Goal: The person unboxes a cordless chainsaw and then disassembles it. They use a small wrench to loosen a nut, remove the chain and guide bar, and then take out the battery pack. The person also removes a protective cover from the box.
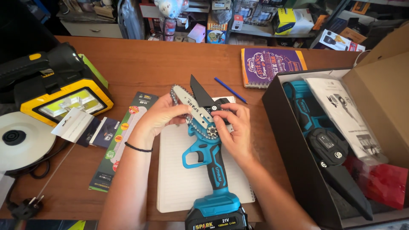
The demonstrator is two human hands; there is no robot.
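Gripping a small blue cordless chainsaw from both sides: left hand curled around the guide bar and chain near its base, fingers pinching the metal; right hand pressed on the black side cover, fingertips at the sprocket area. Saw lies handle toward the person, battery at the near edge, bar pointing away, resting over a white lined notepad under both hands. Black band on left wrist. Left of the left hand, touching the pad edge, a long green-and-grey card package with round orange-red stickers; farther left a white hang tag, a yellow-black work lamp, a white disc, a black plug near the table edge. Beyond the hands, a blue pen and a purple spiral notebook with orange edge. Right of the right hand, an open cardboard box, dark inside, holding a second blue saw, a bagged white leaflet, a red packet. Wooden table; cluttered shelves behind.
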